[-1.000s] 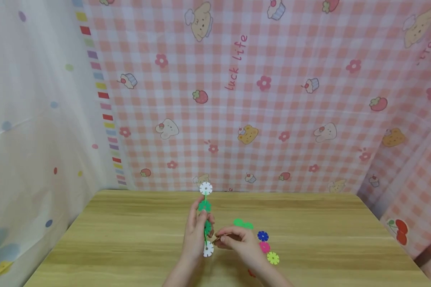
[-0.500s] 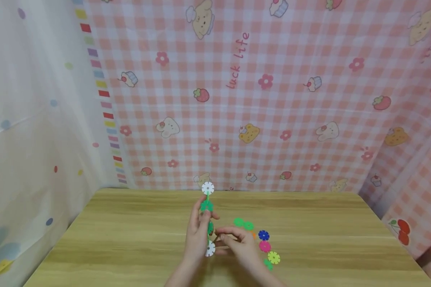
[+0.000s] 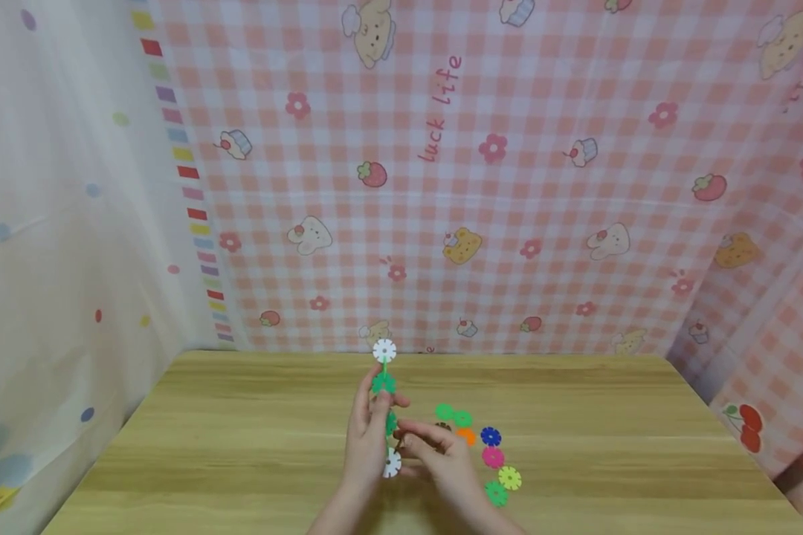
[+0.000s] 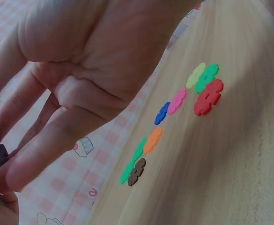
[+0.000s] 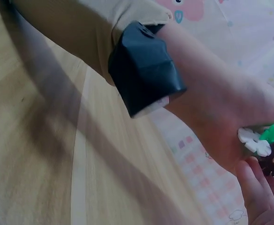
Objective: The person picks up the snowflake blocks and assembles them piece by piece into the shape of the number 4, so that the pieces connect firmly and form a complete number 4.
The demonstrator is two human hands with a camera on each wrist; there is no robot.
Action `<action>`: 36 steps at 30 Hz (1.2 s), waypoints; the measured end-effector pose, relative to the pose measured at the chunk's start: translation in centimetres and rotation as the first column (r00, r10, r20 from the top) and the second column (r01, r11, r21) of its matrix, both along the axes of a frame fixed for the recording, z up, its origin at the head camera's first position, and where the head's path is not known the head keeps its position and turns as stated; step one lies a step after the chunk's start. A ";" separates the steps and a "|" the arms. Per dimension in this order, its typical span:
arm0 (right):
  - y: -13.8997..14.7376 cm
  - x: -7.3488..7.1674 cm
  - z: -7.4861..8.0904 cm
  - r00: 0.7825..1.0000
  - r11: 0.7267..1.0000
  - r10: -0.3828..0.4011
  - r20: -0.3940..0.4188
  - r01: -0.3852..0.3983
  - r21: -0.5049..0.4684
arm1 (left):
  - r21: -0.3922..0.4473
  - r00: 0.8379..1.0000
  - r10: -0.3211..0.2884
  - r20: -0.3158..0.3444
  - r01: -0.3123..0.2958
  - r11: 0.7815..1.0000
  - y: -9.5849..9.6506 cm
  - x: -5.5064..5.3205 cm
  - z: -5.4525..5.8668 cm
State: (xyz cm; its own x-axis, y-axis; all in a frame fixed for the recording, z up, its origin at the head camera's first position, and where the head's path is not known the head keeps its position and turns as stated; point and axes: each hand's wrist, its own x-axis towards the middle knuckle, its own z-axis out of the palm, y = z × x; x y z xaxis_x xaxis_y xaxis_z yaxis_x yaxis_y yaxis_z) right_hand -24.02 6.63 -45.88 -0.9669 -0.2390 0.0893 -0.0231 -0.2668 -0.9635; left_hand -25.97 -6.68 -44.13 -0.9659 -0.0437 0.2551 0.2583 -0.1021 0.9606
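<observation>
My left hand (image 3: 366, 438) grips an upright chain of interlocking snowflake discs. A white disc (image 3: 384, 351) tops it, a green disc (image 3: 384, 383) sits under the thumb, and another white disc (image 3: 392, 462) is at the bottom. From the right, my right hand (image 3: 442, 455) pinches a dark brown snowflake disc (image 5: 273, 161) between thumb and fingers. In the right wrist view this brown disc overlaps the chain's white and green pieces. Fingers partly hide the lower chain in the head view.
Loose discs lie on the wooden table (image 3: 254, 446) right of the hands: green (image 3: 462, 419), orange (image 3: 467, 437), blue (image 3: 491, 436), pink (image 3: 493, 457), yellow (image 3: 510, 478), red (image 4: 209, 97) and brown (image 4: 137, 172). A checked cloth (image 3: 542, 208) hangs behind the table.
The brown disc in my right hand has come in against the lower part of the chain. My right hand has shifted slightly left, uncovering loose discs. The left hand keeps its grip.
</observation>
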 end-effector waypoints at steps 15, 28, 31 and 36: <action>-0.6 0.6 -0.2 0.977 0.969 0.029 0.212 0.025 -0.247 | -0.026 0.996 0.089 0.017 -0.089 0.996 0.5 0.1 -0.6; -0.8 0.6 -0.1 0.978 0.970 -0.025 0.207 0.074 -0.232 | 0.048 0.984 0.177 -0.013 -0.176 0.983 1.2 0.3 -0.9; -0.9 0.6 -0.2 0.980 0.971 -0.021 0.198 0.067 -0.230 | 0.074 0.978 0.210 -0.023 -0.207 0.975 1.3 0.4 -0.9; -1.0 0.6 -0.2 0.984 0.973 -0.003 0.181 0.044 -0.225 | 0.122 0.973 0.227 -0.032 -0.221 0.968 1.2 0.5 -0.7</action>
